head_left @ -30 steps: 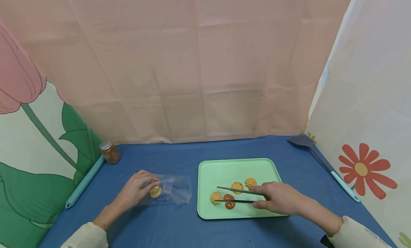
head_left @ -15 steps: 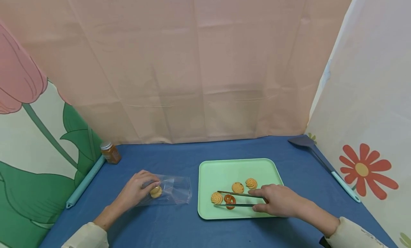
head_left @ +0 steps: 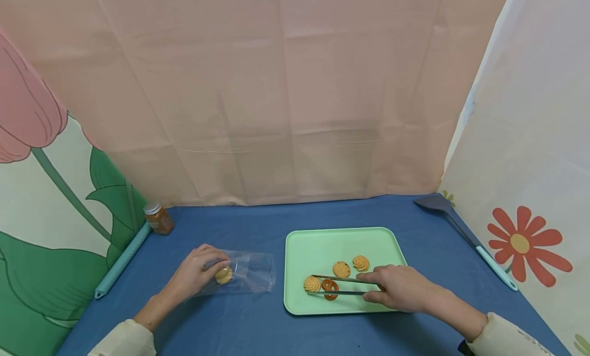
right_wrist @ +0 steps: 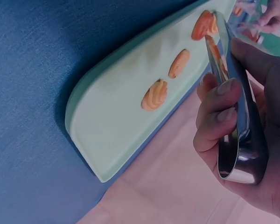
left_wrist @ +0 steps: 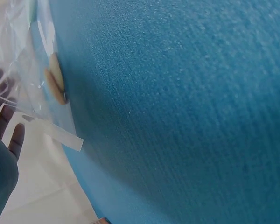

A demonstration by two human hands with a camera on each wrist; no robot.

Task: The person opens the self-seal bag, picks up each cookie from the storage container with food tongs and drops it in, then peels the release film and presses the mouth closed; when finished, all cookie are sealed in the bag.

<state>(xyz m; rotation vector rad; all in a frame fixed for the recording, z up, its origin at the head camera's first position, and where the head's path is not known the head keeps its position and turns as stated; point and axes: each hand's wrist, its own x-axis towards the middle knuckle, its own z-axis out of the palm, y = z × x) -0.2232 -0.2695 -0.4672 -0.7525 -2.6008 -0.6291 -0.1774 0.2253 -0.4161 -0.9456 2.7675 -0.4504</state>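
Observation:
My left hand (head_left: 198,271) holds a clear plastic bag (head_left: 260,276) by one end, low over the blue cloth. Two round cookies (left_wrist: 55,79) lie inside that bag, side by side in the left wrist view. My right hand (head_left: 403,288) grips metal tongs (right_wrist: 252,161), fingers on one arm and thumb on the other. Between the tong tips sits a swirl cookie (head_left: 312,284), at the near left of a light green tray (head_left: 341,238). A brown pretzel (head_left: 329,285) lies under the tong arms. Just beyond are a round dotted cookie (head_left: 341,269) and another swirl cookie (head_left: 361,263).
A jar (head_left: 159,220) with a silver lid stands at the back left. Along the left edge of the blue cloth (head_left: 230,325) runs a long teal roll (head_left: 122,263). A dark spatula (head_left: 456,228) with a pale blue handle lies at the right by the wall.
My right hand has brought the tongs slightly nearer to me, and their tips have drawn closer together at the left swirl cookie. The left hand and the bag have stayed in place.

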